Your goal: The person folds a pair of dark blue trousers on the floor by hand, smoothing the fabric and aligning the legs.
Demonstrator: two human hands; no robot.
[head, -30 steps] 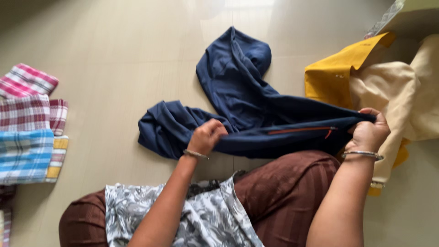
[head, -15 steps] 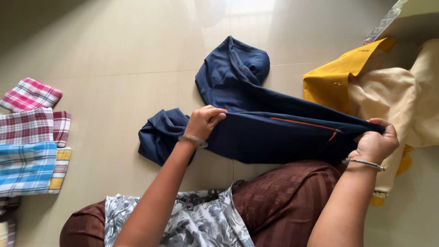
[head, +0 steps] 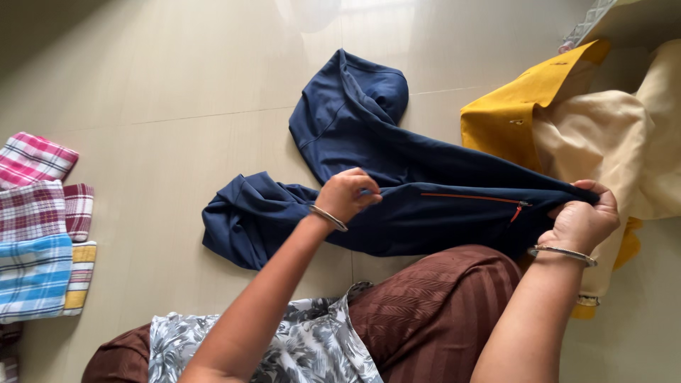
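Note:
A navy blue garment [head: 376,156] with an orange zip lies spread on the pale tiled floor in front of my knees. My left hand [head: 346,195] pinches its upper edge near the middle. My right hand [head: 583,218] grips one end of the same garment at the right, holding that edge taut just above my brown-clad lap [head: 433,312]. The garment's far part is bunched toward the back, and another bunch lies at the left. Both wrists wear thin bangles.
Several folded checked cloths [head: 39,234] in red, blue and yellow lie stacked at the left edge. A yellow and beige pile of clothing [head: 589,120] sits at the right, partly behind my right hand.
My left hand has shifted right along the navy garment's edge, and the stretch between my hands is pulled straighter. The view has drifted slightly.

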